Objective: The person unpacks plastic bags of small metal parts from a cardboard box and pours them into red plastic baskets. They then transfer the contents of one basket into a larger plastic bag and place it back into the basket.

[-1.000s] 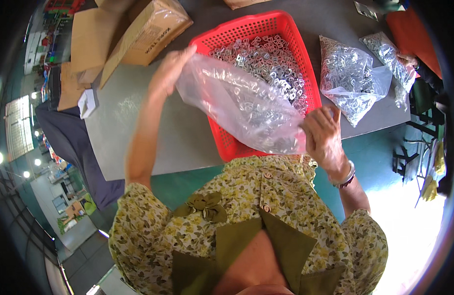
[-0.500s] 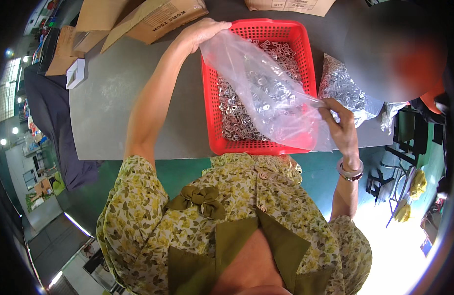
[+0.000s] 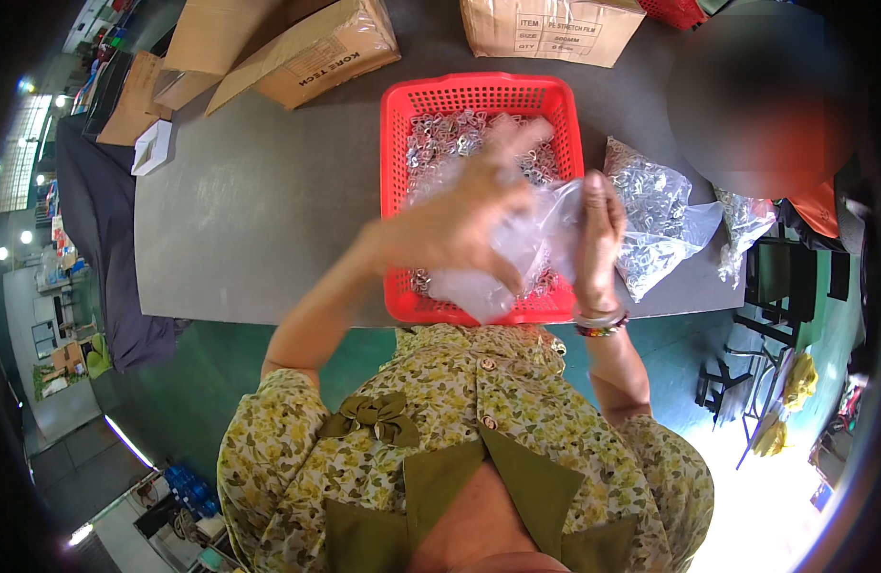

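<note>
Red plastic basket (image 3: 479, 82) sits near the front edge of the grey table (image 3: 250, 229), small metal loops (image 3: 440, 138) inside, thin clear bag (image 3: 534, 231) bunched above them btwn both hands. L hand (image 3: 467, 220) is over the basket, blurred, fingers spread wide w/ a gap to the thumb; no firm grip visible, can't tell if it's touching plastic. R hand (image 3: 600, 231) stands upright by the basket's R side, fingers fairly straight and close together, plastic against the palm side; can't confirm a pinch b/c the film hides it. Step in hand looks like working the loose bag w/ both hands, IMO. To do it well: let R anchor one edge of the film, L do the moving, not both at once. Get thumb + fingertips on a single layer, since film this thin prob clings to itself. Work directly above the basket so any stray loops drop back in, not on the table. Don't drag film across the loops or rim; open metal shapes could snag or tear it. Keep the R elbow and wrist bangle (image 3: 601, 323) off the rim. Also mind the filled bag (image 3: 655, 196) just R of the R hand: its top looks loose, so a wide R swing could knock it and spill pcs. Slow L down if the film bunches.
</note>
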{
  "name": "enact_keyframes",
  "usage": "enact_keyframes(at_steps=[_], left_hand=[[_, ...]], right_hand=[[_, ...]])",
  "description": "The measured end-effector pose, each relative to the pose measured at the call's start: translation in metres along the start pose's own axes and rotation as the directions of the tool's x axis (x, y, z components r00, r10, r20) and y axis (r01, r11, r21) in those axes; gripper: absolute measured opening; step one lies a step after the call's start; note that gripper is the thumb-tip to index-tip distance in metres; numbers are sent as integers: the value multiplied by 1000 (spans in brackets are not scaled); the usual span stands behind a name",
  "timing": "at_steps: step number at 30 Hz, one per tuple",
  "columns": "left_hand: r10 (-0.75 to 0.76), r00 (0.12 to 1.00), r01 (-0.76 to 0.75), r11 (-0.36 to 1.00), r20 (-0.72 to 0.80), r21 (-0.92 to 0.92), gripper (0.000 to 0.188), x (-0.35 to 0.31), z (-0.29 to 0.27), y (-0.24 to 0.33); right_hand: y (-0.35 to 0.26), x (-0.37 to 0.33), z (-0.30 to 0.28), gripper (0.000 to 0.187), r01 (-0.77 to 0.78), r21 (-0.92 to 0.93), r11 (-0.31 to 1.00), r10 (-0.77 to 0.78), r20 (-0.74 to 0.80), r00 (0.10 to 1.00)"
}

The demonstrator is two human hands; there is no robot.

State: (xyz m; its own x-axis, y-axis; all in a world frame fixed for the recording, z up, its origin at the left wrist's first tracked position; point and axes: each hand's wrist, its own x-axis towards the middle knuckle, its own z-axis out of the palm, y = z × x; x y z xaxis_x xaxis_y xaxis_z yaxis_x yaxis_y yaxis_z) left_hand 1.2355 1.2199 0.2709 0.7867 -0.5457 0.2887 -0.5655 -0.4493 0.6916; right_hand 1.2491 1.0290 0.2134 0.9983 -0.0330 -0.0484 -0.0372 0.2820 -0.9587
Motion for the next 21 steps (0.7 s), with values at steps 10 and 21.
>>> enact_keyframes(at_steps=[10, 21], left_hand=[[-198, 932, 333, 798, -304, 503, 20, -124, 0, 27], [-419, 504, 861, 318, -755, 398, 25, -302, -24, -173]], right_hand=[[-33, -33, 49, 29, 753, -332, 568, -414, 675, 610], [4, -30, -193, 93, -256, -966, -34, 77, -258, 963]])
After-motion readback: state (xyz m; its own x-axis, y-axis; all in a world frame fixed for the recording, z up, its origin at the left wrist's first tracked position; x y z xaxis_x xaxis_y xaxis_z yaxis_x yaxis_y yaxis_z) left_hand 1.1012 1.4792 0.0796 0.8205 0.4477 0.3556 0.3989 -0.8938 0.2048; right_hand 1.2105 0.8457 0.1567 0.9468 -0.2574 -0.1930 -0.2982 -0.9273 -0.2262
